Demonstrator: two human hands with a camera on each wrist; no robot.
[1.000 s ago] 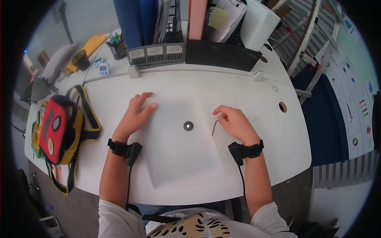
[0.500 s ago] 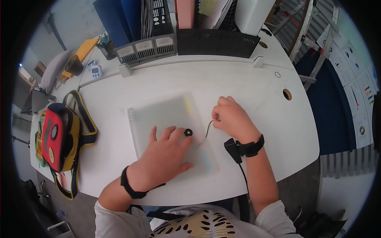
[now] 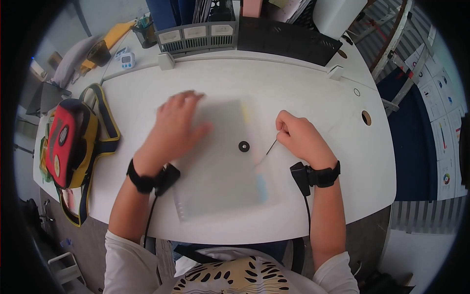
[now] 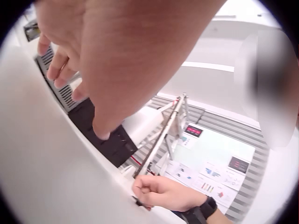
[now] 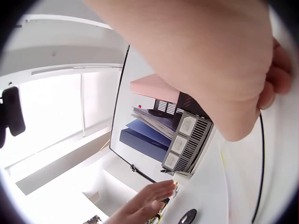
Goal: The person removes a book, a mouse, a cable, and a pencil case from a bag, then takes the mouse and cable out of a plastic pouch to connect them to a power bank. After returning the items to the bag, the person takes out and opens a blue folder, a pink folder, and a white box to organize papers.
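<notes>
A translucent plastic folder with punched holes along one edge lies on the white desk. On its right half sits a small black ring with a pale centre, also visible in the right wrist view as a black ring. My left hand is over the folder's upper left part, blurred, its fingers extended and holding nothing. Just right of the folder, my right hand pinches the end of a thin black cord. The cord runs down-left to the folder, where its far part looks faint.
A red and yellow bag with dark straps stands on the left of the desk. File holders line the back edge, and small white timers are at the back left. A round cable hole is at the right.
My left hand reached down over the folder beside the ring, then moved back to its upper left. My right hand stays at the folder's right side with the cord, which now looks straighter.
</notes>
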